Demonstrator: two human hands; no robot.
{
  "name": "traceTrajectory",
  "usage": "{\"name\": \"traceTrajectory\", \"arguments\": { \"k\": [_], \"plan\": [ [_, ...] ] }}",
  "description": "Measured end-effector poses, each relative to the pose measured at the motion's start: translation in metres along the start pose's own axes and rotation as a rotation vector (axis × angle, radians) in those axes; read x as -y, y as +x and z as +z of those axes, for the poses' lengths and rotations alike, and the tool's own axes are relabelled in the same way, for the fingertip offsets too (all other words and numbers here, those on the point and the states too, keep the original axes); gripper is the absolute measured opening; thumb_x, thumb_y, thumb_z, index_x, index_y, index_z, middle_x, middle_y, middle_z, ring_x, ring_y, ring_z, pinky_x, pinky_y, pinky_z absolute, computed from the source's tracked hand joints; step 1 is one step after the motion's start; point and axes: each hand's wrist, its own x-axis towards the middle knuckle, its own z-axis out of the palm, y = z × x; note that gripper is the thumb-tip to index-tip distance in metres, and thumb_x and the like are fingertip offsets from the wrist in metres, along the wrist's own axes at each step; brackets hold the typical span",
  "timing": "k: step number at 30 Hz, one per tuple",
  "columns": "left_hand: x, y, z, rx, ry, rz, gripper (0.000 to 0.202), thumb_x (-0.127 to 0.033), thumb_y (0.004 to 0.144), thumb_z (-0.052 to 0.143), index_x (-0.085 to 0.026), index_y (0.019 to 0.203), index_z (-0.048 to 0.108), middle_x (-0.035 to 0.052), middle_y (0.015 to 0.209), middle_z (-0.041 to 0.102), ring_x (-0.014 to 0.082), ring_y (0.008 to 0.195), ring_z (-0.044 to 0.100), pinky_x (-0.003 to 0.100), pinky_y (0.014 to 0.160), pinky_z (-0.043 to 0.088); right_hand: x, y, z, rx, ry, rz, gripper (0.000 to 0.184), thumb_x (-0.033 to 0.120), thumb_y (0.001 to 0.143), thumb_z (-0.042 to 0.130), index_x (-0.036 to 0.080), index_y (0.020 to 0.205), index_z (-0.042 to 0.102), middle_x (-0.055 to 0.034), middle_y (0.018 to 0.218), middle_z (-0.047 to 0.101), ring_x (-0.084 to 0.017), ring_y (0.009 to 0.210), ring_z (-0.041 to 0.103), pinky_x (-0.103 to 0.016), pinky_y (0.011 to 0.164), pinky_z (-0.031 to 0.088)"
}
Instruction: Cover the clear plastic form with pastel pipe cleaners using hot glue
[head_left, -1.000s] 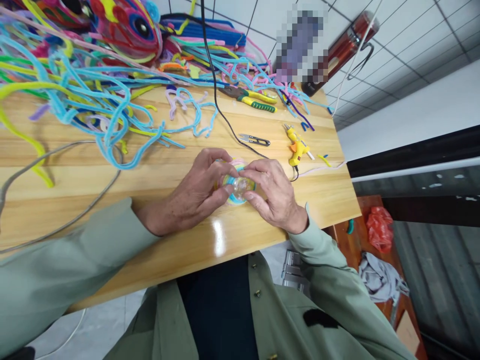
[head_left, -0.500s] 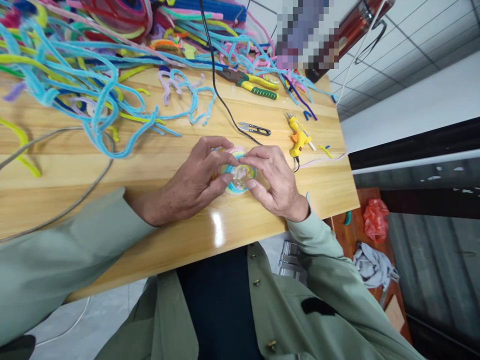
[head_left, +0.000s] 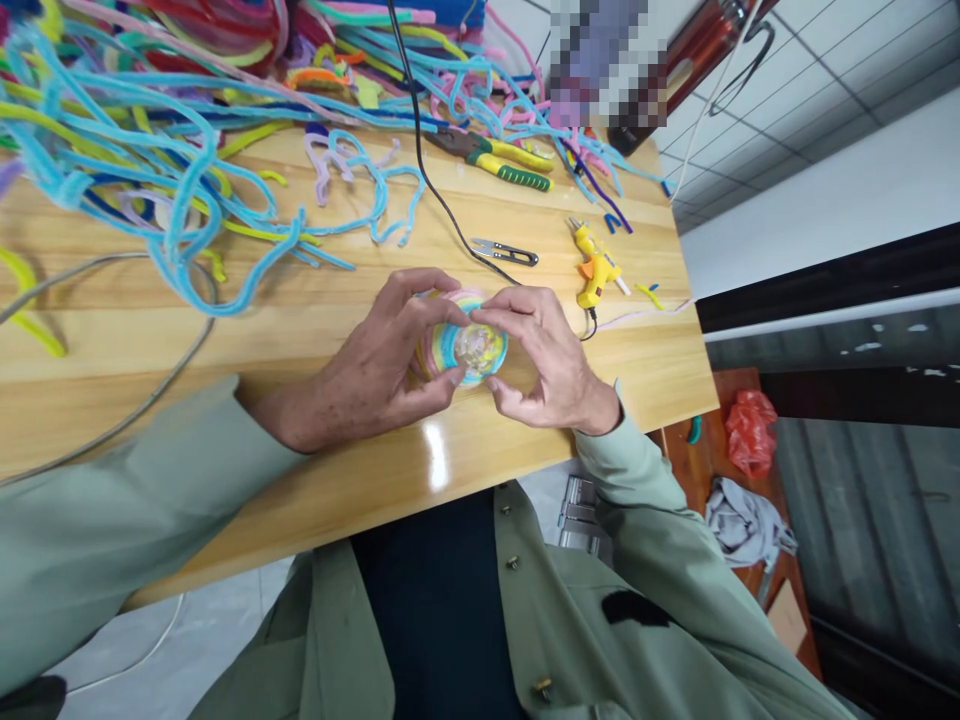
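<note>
Between my hands is a round clear piece ringed with pastel pipe cleaners point(head_left: 478, 350) in blue, yellow and pink. My left hand point(head_left: 382, 355) curls around its left side, with the thumb at the near edge and the fingers over the far edge. On the opposite side, my right hand point(head_left: 551, 355) has its fingertips at the far rim and its thumb by the near right edge. The clear middle shows between the thumbs and fingers, while the palms hide part of the sides.
Loose pipe cleaners point(head_left: 187, 190) pile up at the far left. Beyond my hands lie thread snips point(head_left: 510, 253), yellow-green pliers point(head_left: 517, 165) and a yellow glue gun point(head_left: 598, 268). A black cable point(head_left: 427, 170) crosses the table point(head_left: 300, 480); a dark red flask point(head_left: 686, 65) stands at the back.
Both thumbs have drawn back from the clear middle towards the rim, so more of it shows. The ringed piece sits slightly further left in view.
</note>
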Motion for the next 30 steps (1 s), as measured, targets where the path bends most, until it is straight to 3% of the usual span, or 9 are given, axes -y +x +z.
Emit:
{"name": "traceTrajectory", "arguments": {
  "k": [10,17,26,30],
  "plan": [
    [0.003,-0.001,0.002,-0.013,-0.032,0.026,0.052,-0.045,0.109,0.075,-0.031,0.151,0.049,0.0115,0.155,0.054,0.0346,0.148,0.055,0.06,0.119,0.06,0.0,-0.001,0.006,-0.021,-0.04,0.027,0.063,0.041,0.102,0.066,0.028,0.161,0.047,-0.0134,0.139,0.066,-0.033,0.129,0.066,-0.059,0.105,0.059],
    [-0.003,-0.002,-0.001,-0.066,-0.021,-0.035,0.045,-0.043,0.11,0.071,-0.031,0.149,0.051,0.0152,0.151,0.057,0.0338,0.145,0.059,0.061,0.119,0.059,-0.005,0.004,0.007,0.02,-0.008,0.04,0.062,0.043,0.102,0.066,0.028,0.16,0.049,-0.0148,0.144,0.065,-0.035,0.133,0.065,-0.063,0.108,0.059],
    [0.009,-0.002,-0.01,-0.14,0.026,-0.07,0.052,-0.047,0.109,0.075,-0.035,0.151,0.048,0.0114,0.153,0.056,0.0346,0.149,0.057,0.068,0.127,0.053,-0.024,0.036,0.012,-0.003,0.03,-0.095,0.056,0.039,0.104,0.066,0.021,0.155,0.054,-0.0173,0.142,0.066,-0.032,0.131,0.066,-0.061,0.108,0.061],
    [0.015,-0.004,-0.013,-0.149,0.031,-0.075,0.052,-0.049,0.11,0.075,-0.031,0.152,0.05,0.0149,0.154,0.057,0.036,0.151,0.057,0.068,0.125,0.054,-0.03,0.044,0.014,0.008,0.029,-0.098,0.056,0.039,0.102,0.068,0.023,0.154,0.054,-0.0152,0.14,0.067,-0.03,0.129,0.068,-0.057,0.105,0.063]
  ]
}}
